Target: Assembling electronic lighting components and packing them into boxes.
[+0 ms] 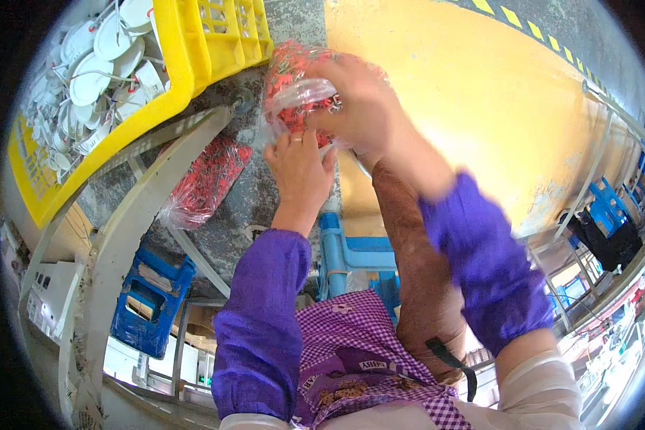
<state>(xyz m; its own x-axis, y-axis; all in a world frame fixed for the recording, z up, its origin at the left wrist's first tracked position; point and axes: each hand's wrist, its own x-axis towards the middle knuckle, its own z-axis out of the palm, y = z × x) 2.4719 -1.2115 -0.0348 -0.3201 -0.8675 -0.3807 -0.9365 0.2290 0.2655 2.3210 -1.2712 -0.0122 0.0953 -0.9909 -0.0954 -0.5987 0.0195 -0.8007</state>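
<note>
A clear plastic bag [285,66] full of small red pieces with dark metal bits stands on the floor, its mouth open toward me. My left hand [299,172] is closed on the near rim of this bag, a ring on one finger. My right hand [362,104] reaches over the bag's opening from the right, smeared by motion. Its fingers curve inward over the pieces, and a few dark metal bits [335,104] show beside them. What it holds, if anything, cannot be made out. A second clear bag [211,175] of similar red pieces lies to the left.
A yellow crate [183,86] heaped with white round parts with wires [93,79] rests on a metal frame [132,208] at the left. Blue plastic stools [150,301] stand low on the left and by my legs [355,254]. Yellow-painted floor [473,100] stretches rightward.
</note>
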